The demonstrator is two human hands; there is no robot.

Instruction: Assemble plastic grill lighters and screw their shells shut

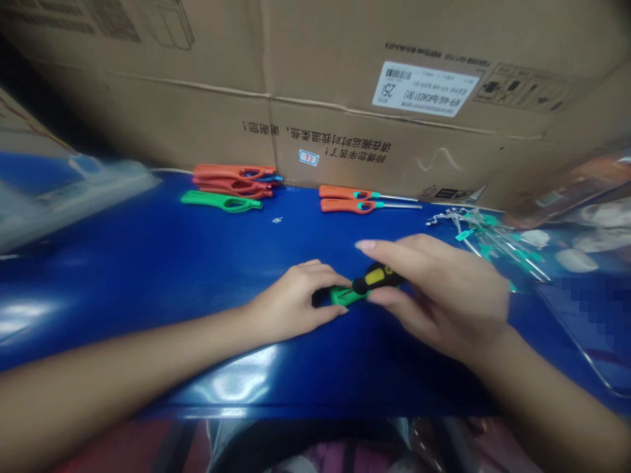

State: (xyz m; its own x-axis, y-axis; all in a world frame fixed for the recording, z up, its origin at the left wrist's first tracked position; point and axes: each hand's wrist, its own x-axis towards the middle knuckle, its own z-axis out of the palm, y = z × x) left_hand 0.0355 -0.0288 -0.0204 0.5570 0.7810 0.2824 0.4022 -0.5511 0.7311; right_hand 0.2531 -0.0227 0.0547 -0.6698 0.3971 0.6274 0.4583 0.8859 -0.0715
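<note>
The driver [377,277] is black and yellow. The held handle [341,297] is green. The table [172,263] is blue. The box [207,118] is brown with black writing. Two lighters [338,205] are orange with blue-green bits [380,205] and silver rods [404,206].

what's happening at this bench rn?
A person's left hand grips a green plastic piece on the blue table, while the right hand holds a black-and-yellow tool, probably a screwdriver, over it; its tip isn't visible. Farther back, before a cardboard box, lie a stack of orange handles, another green handle and two orange lighters with metal tubes. A loose pile of wired tubes lies to the right.
</note>
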